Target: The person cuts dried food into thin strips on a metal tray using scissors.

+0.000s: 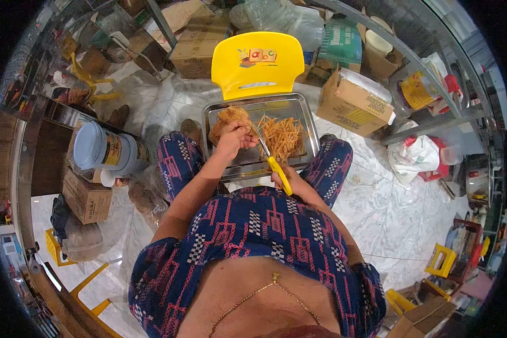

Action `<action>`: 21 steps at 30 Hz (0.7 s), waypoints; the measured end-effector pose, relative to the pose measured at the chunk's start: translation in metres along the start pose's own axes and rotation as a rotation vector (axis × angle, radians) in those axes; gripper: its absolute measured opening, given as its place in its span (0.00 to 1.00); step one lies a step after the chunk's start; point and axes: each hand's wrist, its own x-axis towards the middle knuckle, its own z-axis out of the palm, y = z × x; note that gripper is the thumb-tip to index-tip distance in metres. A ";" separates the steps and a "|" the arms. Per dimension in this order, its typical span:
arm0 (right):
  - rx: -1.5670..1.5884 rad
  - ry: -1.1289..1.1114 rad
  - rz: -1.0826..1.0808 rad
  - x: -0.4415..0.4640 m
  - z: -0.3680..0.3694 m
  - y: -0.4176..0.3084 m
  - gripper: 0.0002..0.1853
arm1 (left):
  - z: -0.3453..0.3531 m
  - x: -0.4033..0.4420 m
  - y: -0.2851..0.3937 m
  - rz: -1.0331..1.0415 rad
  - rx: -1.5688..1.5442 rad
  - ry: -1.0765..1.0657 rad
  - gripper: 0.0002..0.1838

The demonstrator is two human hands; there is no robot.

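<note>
A metal tray [310, 115] rests in front of me against a yellow chair back [257, 56]. On its right side lies a pile of thin golden-brown strips [284, 135]; on its left are larger flat brown pieces [232, 115]. My left hand [238, 138] is closed on one of these flat pieces at its lower right edge. My right hand [284, 176] is wrapped round the yellow handles of a pair of scissors [280, 176]. The metal blades point up and left, their tips close to my left fingers and the held piece.
An open cardboard box [355, 104] stands right of the tray. Blue-grey buckets [104, 147] and a carton [86, 197] are at the left. Metal shelving with boxes and plastic bags surrounds the marble-patterned floor [377, 197]. A white bag [414, 159] lies further right.
</note>
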 end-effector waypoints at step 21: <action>0.084 0.041 0.083 -0.001 -0.001 -0.012 0.11 | 0.001 0.002 0.001 0.023 -0.003 0.020 0.06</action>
